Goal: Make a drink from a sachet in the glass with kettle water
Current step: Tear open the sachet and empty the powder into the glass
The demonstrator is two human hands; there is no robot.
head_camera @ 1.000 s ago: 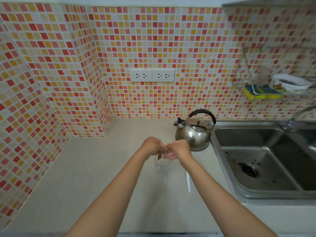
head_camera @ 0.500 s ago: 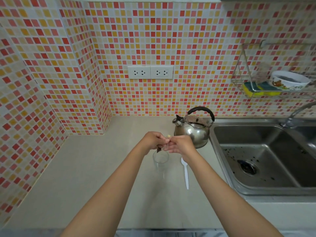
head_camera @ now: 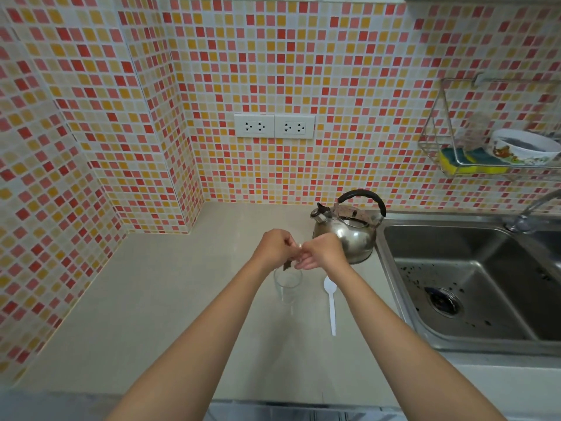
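A clear empty glass (head_camera: 287,286) stands upright on the beige counter (head_camera: 170,299). Just above its rim my left hand (head_camera: 274,246) and my right hand (head_camera: 321,250) meet, both pinching a small sachet (head_camera: 288,264). Only the sachet's dark lower corner shows below my fingers; the rest is hidden. A steel kettle (head_camera: 349,232) with a black handle stands behind my right hand, beside the sink. A white plastic spoon (head_camera: 331,302) lies on the counter to the right of the glass.
A steel sink (head_camera: 473,287) with a tap (head_camera: 528,214) fills the right side. A wire rack (head_camera: 455,159) on the tiled wall holds sponges and a bowl. Two wall sockets (head_camera: 274,126) sit above the counter. A tiled wall corner juts out at the left.
My view has tilted slightly, so the scene sits lower and nearer. My hands stay together over the glass, working the sachet, with the right hand's fingers shifted a little.
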